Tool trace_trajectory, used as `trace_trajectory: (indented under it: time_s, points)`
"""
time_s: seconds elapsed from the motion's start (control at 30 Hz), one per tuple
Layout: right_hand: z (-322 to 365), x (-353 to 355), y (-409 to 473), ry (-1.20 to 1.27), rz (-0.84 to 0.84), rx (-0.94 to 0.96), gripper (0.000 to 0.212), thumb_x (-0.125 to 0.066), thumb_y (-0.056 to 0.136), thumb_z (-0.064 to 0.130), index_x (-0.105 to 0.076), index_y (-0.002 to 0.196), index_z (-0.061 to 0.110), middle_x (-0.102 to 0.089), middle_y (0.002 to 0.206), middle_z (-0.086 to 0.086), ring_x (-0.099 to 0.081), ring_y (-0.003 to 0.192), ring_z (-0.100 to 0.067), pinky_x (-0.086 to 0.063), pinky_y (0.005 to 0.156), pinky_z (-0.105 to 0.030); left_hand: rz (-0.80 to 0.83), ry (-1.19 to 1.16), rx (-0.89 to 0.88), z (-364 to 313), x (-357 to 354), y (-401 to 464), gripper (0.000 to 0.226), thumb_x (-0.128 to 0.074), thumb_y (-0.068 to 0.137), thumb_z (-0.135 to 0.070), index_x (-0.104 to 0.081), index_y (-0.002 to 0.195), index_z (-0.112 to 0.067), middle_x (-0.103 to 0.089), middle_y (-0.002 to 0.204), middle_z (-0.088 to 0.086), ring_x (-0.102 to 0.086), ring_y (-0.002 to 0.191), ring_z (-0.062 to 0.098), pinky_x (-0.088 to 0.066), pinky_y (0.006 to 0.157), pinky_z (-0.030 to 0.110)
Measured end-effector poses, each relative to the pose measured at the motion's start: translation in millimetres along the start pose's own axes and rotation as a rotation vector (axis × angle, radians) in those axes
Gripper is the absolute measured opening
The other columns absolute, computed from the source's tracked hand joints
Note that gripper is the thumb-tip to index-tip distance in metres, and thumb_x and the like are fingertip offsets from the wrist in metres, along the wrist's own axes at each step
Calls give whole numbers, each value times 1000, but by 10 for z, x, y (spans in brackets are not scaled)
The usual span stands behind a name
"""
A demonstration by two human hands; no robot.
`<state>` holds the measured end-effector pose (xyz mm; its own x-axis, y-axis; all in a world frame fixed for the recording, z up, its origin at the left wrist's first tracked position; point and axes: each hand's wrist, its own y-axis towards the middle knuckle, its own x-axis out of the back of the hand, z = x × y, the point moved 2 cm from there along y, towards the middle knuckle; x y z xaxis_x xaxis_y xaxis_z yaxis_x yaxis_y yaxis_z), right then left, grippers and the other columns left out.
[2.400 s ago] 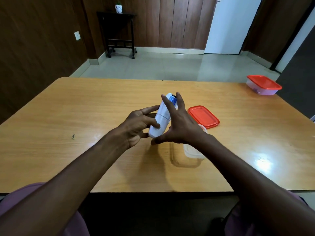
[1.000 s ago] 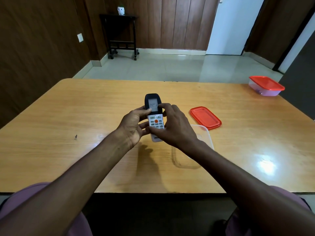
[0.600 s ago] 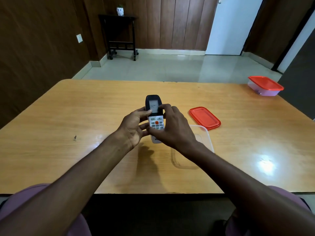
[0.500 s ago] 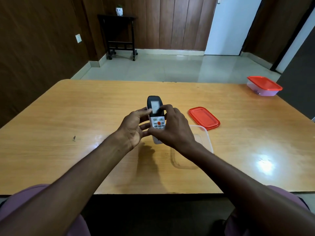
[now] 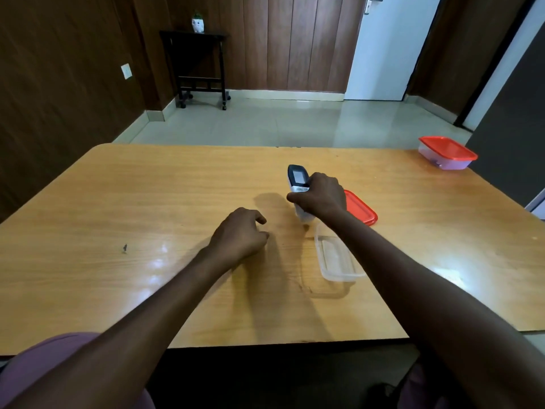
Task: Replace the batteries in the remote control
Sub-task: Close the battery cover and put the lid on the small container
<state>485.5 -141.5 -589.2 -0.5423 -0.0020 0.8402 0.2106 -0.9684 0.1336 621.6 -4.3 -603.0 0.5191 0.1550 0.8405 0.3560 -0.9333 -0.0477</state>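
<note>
**A:** Above the table's middle, the remote (image 5: 298, 184) is in the right hand (image 5: 320, 196). Fingers and thumb wrap its body, screen end pointing away, lower end close over the wood. I cannot tell whether it touches.

**B:** Face up?

**A:** Yes, the dark screen and a strip of the white keypad show above the knuckles. The back, where the battery door would be, is hidden.

**B:** So are the batteries in?

**A:** Cannot say outright. No loose batteries or door show on the table (image 5: 147, 202), and the tub (image 5: 336, 261) just beside the right wrist looks empty, though clear plastic makes that hard to swear to. My judgement is that the swap is finished or nearly so, and the remote is being put down or checked.

**B:** The left hand (image 5: 240, 234)?

**A:** Apart from the remote, low over the table nearer the person, fingers loosely curled with nothing visible in them. Anything under the palm would be hidden.

**B:** What else is out there?

**A:** A red lid (image 5: 361, 209) lies flat just past the tub, partly behind the right hand. Well off at the far right corner sits a closed box (image 5: 446, 153) with a red lid.

**B:** What is left, then?

**A:** Probably setting the remote down, perhaps capping the tub. If the door is not seated, that would come first.
</note>
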Motion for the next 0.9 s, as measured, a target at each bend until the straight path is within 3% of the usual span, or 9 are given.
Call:
trace_trajectory:
  time_s: [0.2,0.43,0.63,0.8,0.9]
  points:
    - [-25,-66,328,-140,82,-73,57,-78,75,46,-62,117,11,-66,115,-10,-63,102,-29,-40,68,-31,55,216,-1,45,-35,21,42,-67,86,-36,-65,126,-26,-54,131,1,-56,120,24,-47,87,34]
    - [23,-127,475,-199,60,-60,39,-78,71,36,-60,97,13,-67,105,-10,-56,83,-27,-40,64,-30,35,235,-10,60,-56,74,42,-68,84,-35,-67,125,-26,-56,129,0,-58,116,24,-43,79,32]
    - [1,-83,478,-214,78,-42,45,-76,76,39,-63,108,12,-57,94,-5,-55,84,-27,-40,64,-30,37,244,-32,76,-62,85,42,-68,84,-38,-66,124,-24,-56,127,0,-57,115,24,-41,78,32]
    - [-163,102,340,-168,19,3,28,-66,78,36,-52,71,13,-58,78,-6,-53,73,-31,-28,50,-27,29,262,-37,89,-80,75,42,-67,85,-39,-65,124,-25,-55,129,0,-57,116,23,-39,77,32]
    - [-440,223,228,-185,-51,11,30,-68,78,37,-68,84,8,-68,85,-10,-62,83,-34,-48,60,-33,34,277,-45,82,-104,70,46,-66,86,-43,-63,128,-24,-54,132,0,-56,119,23,-40,80,32]
